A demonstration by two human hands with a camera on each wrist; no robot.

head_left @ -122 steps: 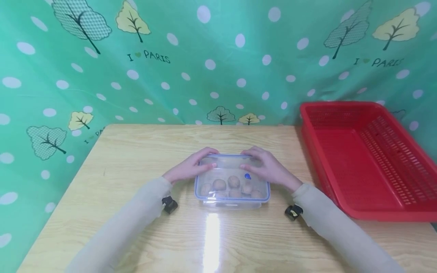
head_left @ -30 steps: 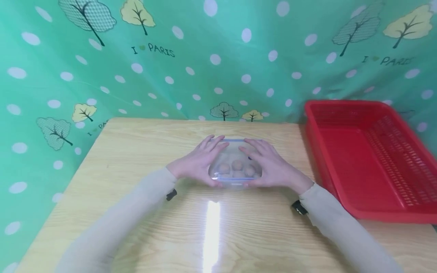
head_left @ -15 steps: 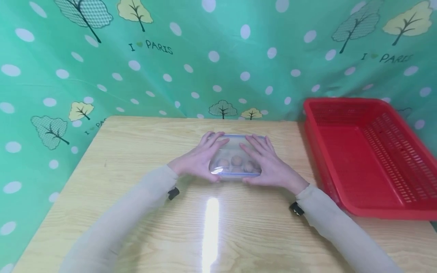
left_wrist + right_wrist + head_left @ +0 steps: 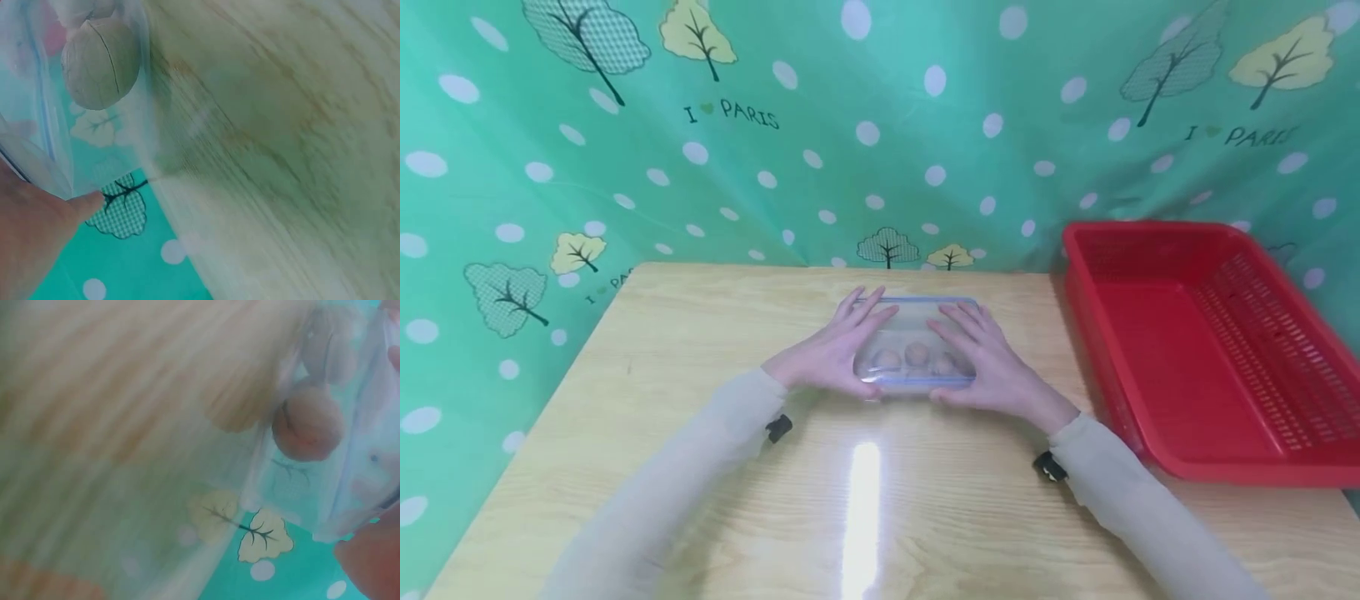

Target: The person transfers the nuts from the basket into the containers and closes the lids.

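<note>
A clear plastic food storage box (image 4: 917, 321) with a blue seal sits toward the back of the table, between both hands. Several walnuts (image 4: 917, 354) show through its lid; one walnut (image 4: 102, 65) fills much of the box corner in the left wrist view, another walnut (image 4: 309, 424) appears in the right wrist view. My left hand (image 4: 835, 350) grips the box's left side, fingers spread over the lid toward the back edge, thumb at the front. The right hand (image 4: 1000, 367) holds the opposite side in the same way. Whether the box touches the table is unclear.
A red plastic basket (image 4: 1112, 375) with perforated walls stands at the table's right. Behind the wood-grain table (image 4: 737, 308) hangs a green polka-dot cloth (image 4: 820, 83) with printed trees. A bright light reflection crosses the table's front.
Compared with the oldest frame, the box is farther back, and both thumbs have gone from the lid to its front edge. Over the last half second the hands and box hardly differ.
</note>
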